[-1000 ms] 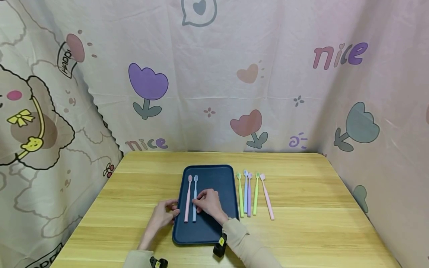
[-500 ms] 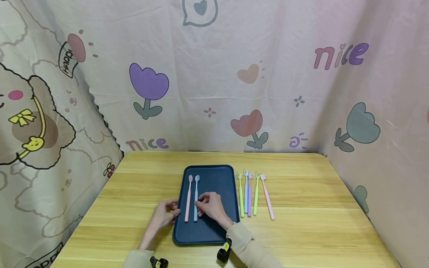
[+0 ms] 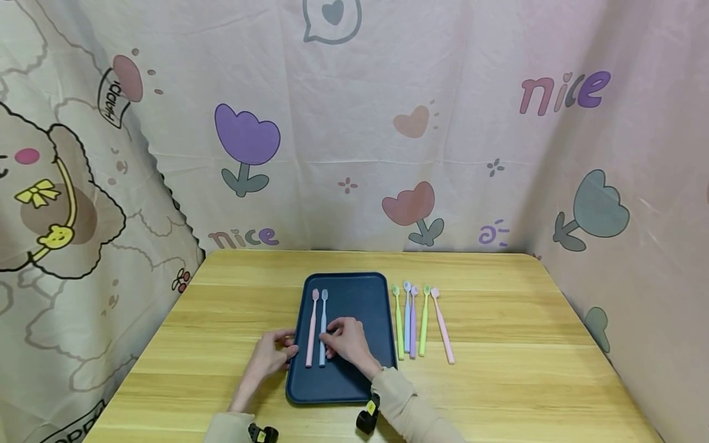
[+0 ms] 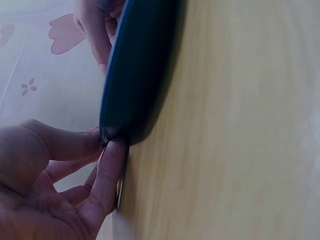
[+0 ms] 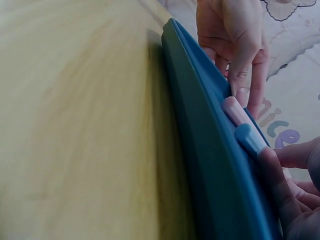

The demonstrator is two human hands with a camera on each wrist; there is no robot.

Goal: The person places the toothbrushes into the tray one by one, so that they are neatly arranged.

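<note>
Right hand pinches blue toothbrush between fingers, beside pink toothbrush on tray; left hand clamps fingers on tray edge.

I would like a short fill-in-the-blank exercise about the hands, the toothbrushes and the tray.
The right hand pinches a ____ toothbrush.
On the tray, left of that toothbrush, lies a ____ one.
The left hand grips the tray's ____ edge, not its right one.
Exactly ____ toothbrushes lie off the tray, on the table.

Missing words: blue; pink; left; five.
</note>
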